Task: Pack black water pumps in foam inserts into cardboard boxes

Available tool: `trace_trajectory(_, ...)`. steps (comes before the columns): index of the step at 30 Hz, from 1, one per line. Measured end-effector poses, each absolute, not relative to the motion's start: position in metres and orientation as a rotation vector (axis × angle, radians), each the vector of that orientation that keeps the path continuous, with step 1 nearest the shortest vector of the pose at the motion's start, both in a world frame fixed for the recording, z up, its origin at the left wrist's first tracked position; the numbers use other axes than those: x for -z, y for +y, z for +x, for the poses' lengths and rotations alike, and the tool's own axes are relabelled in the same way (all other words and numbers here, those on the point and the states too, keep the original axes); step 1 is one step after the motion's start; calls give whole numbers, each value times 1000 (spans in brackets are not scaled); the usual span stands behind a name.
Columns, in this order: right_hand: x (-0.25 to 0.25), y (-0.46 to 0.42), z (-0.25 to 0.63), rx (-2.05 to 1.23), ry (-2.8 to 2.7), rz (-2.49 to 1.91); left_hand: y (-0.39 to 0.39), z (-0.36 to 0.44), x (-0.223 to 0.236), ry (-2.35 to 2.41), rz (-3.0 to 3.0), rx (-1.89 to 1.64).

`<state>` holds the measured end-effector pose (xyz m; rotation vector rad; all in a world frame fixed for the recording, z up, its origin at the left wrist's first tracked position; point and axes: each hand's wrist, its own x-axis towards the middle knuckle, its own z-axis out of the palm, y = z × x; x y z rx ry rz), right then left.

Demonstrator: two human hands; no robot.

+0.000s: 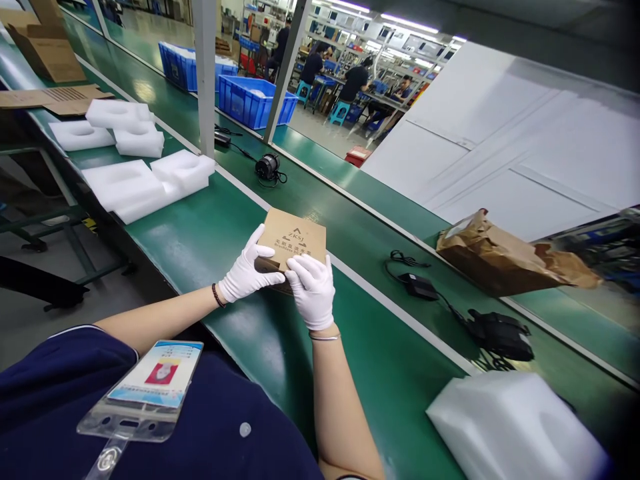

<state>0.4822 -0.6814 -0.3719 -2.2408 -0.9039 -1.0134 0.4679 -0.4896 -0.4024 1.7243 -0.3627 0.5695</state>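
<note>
A small kraft cardboard box [293,239] is grasped by both gloved hands, the left hand [249,265] along its near-left edge and the right hand [311,291] over its near corner. Fingers hide its lower part, and most of its print is unreadable. Whether it touches the green conveyor belt [200,247] is unclear. White foam inserts [147,183] lie at ten o'clock, a black power adapter [417,287] at three.

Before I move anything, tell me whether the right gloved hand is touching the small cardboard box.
Touching. The head view shows the white-gloved right hand lying across the near edge of the small cardboard box, with no gap between them.
</note>
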Motion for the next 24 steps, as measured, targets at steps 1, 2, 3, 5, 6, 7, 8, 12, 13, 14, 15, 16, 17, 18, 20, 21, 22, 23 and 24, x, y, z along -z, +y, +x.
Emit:
trace_trajectory(1, 371, -682, 482, 1007, -937, -2242, -489, 467, 402, -368, 1731, -574)
trace_trajectory(2, 371, -683, 482, 1000, -970, -2239, -489, 467, 402, -370, 1740, -579)
trace_trajectory(3, 371, -683, 482, 996, -990, -2235, -489, 467, 402, -368, 1745, -585)
trace_trajectory(5, 373, -681, 482, 1007, -978, -2227, -490, 469, 403, -354, 1751, -596)
trace_trajectory(6, 373, -679, 482, 1027, -944, -2215, -490, 471, 403, -350, 1756, -600)
trace_trajectory(7, 373, -677, 482, 1053, -893, -2204, -491, 474, 404, -348, 1763, -606)
trace_trajectory(8, 373, -674, 482, 1083, -834, -2196, -491, 476, 404, -352, 1773, -616)
trace_trajectory(12, 361, -670, 484, 1039, -732, -2304, -491, 492, 406, -413, 1829, -683)
trace_trajectory(13, 357, -672, 485, 966, -744, -2364, -492, 497, 406, -415, 1842, -696)
trace_trajectory(14, 353, -675, 487, 887, -755, -2418, -494, 502, 406, -411, 1854, -706)
trace_trajectory(15, 351, -678, 488, 819, -761, -2457, -496, 506, 406, -402, 1862, -715)
trace_trajectory(16, 350, -681, 489, 784, -759, -2474, -498, 508, 406, -396, 1866, -722)
trace_trajectory(17, 350, -683, 489, 785, -747, -2467, -501, 508, 406, -391, 1866, -732)
trace_trajectory(18, 352, -685, 490, 815, -727, -2440, -504, 507, 405, -388, 1861, -744)
trace_trajectory(20, 360, -684, 495, 900, -612, -2368, -512, 504, 406, -385, 1847, -767)
trace_trajectory(21, 365, -681, 500, 927, -514, -2338, -514, 505, 408, -382, 1845, -775)
trace_trajectory(22, 369, -677, 505, 931, -404, -2322, -516, 509, 410, -380, 1849, -785)
trace_trajectory(23, 371, -672, 509, 911, -307, -2322, -516, 515, 412, -386, 1862, -796)
trace_trajectory(24, 370, -668, 512, 877, -239, -2338, -514, 525, 414, -409, 1883, -804)
